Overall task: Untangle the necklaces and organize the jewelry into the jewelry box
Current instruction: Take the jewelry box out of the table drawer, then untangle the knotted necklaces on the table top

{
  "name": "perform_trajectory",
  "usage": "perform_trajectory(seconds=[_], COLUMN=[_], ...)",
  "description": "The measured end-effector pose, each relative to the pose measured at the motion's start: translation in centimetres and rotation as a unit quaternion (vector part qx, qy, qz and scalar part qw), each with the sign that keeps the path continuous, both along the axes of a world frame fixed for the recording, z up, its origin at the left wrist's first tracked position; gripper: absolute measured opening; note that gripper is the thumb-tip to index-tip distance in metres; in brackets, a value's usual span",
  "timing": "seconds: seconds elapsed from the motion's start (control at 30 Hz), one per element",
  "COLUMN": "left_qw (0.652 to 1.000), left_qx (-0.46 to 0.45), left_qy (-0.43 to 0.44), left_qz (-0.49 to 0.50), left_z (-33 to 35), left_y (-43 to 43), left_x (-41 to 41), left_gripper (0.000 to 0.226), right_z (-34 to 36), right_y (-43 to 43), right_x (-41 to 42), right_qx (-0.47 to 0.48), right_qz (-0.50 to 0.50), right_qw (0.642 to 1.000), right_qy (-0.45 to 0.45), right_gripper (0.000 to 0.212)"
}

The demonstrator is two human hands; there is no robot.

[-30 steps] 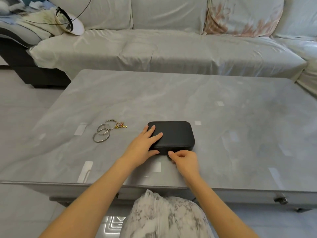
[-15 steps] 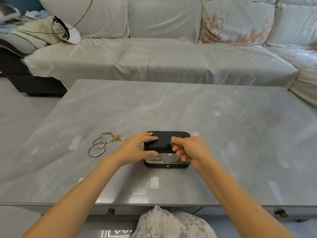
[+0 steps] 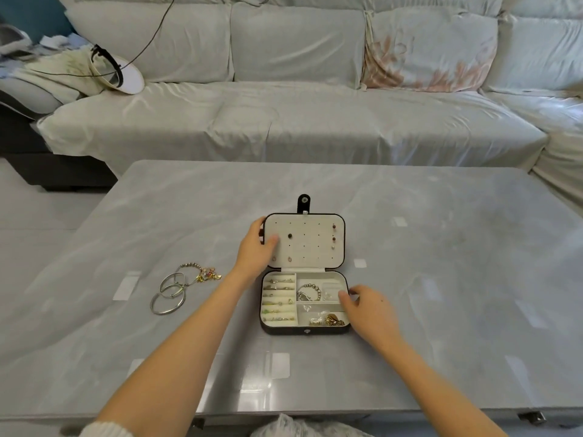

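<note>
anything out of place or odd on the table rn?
Only the loose jewelry: silver bangles and a bead bracelet with charms lie overlapped on the table, left of the open jewelry box, not in it. Nothing looks spilled or damaged. The left hand holds the lid open.

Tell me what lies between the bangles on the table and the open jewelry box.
Only the left hand and forearm, gripping the open lid, cross between the bangles and the jewelry box; nothing else visible.

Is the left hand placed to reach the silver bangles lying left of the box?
Probably yes: the left hand grips the lid at its left edge, and nothing stands between it and the bangles.
</note>
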State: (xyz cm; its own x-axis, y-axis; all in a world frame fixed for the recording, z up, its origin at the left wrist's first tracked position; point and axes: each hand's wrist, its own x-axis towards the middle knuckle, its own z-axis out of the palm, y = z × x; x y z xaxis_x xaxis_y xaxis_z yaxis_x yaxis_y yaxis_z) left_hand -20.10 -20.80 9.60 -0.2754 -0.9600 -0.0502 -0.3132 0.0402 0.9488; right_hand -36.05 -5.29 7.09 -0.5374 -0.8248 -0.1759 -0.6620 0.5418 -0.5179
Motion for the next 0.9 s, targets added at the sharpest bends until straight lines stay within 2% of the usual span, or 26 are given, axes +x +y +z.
perform_trajectory(seconds=[0.13, 0.27, 0.33, 0.4, 0.53, 0.7, 0.9], left_qw=[0.998, 0.997, 0.998, 0.997, 0.996, 0.992, 0.992], left_qx=[0.053, 0.068, 0.067, 0.072, 0.084, 0.09, 0.074], left_qy=[0.035, 0.015, -0.011, -0.027, 0.005, 0.073, 0.082], left_qz=[0.013, 0.017, 0.019, 0.023, 0.037, 0.052, 0.061], left_z=[-1.9, -3.5, -3.9, -4.0, -3.6, -2.7, -2.7], left_y=[0.0, -0.3, -0.6, -0.9, -1.1, -3.1, -6.9], left_x=[-0.4, 0.2, 0.8, 1.4, 1.7, 0.2, -2.5], left_gripper=[0.047, 0.045, 0.041, 0.04, 0.043, 0.044, 0.043], right_z=[-1.3, -1.7, -1.9, -2.2, -2.5, -1.9, -1.4], right_y=[-0.4, -0.2, -0.1, -0.2, -0.4, -2.7, -7.4], right_x=[0.1, -0.6, -0.8, -0.9, -0.9, -2.2, -4.2], right_qx=[-0.027, -0.079, -0.088, -0.092, -0.103, -0.116, -0.111], right_qz=[0.025, 0.015, 0.016, 0.02, 0.035, 0.033, 0.032], right_qw=[0.999, 0.993, 0.99, 0.991, 0.993, 0.992, 0.993], right_qy=[-0.006, -0.082, -0.108, -0.095, -0.055, -0.032, -0.009], right_gripper=[0.038, 0.023, 0.023, 0.028, 0.038, 0.041, 0.043])
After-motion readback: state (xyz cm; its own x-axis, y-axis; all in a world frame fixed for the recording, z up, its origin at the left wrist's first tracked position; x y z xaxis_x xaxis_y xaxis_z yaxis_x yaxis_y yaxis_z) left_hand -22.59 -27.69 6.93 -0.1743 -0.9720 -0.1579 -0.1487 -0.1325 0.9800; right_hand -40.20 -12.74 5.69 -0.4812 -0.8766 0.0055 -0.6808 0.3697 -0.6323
